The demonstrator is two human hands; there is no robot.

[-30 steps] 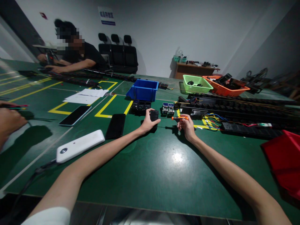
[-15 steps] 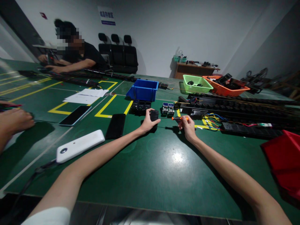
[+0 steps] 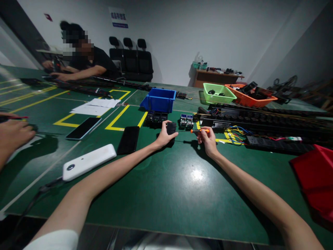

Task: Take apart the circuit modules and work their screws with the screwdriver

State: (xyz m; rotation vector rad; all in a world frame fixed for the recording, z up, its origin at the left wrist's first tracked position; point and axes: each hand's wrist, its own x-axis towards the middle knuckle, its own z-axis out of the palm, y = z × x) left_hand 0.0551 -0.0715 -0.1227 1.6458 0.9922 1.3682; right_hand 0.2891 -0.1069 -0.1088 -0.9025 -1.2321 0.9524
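Note:
My left hand [image 3: 164, 136] grips a small black block-shaped part [image 3: 171, 129], thumb and fingers on its sides, just above the green table [image 3: 166, 194]. In my right hand [image 3: 207, 139] is an orange-handled screwdriver [image 3: 203, 131], held level with its thin shaft pointing left toward the black part. The tip of the shaft is too fine to make out. Behind my left hand sits a group of black parts [image 3: 156, 118]. Beyond the space between my hands stand two small silver and blue parts [image 3: 186, 121].
A blue bin [image 3: 159, 100] stands behind the parts. Black rails with wires [image 3: 234, 121] fill the right side, near a red bin [image 3: 314, 180]. Two phones, one a black phone [image 3: 128, 140], and a white device [image 3: 90, 162] lie left. Another person's hand [image 3: 17, 135] rests far left.
My hands hold almost the same pose; the fingers of my right hand have shifted slightly around the screwdriver handle. The other person's hand at far left has moved a little.

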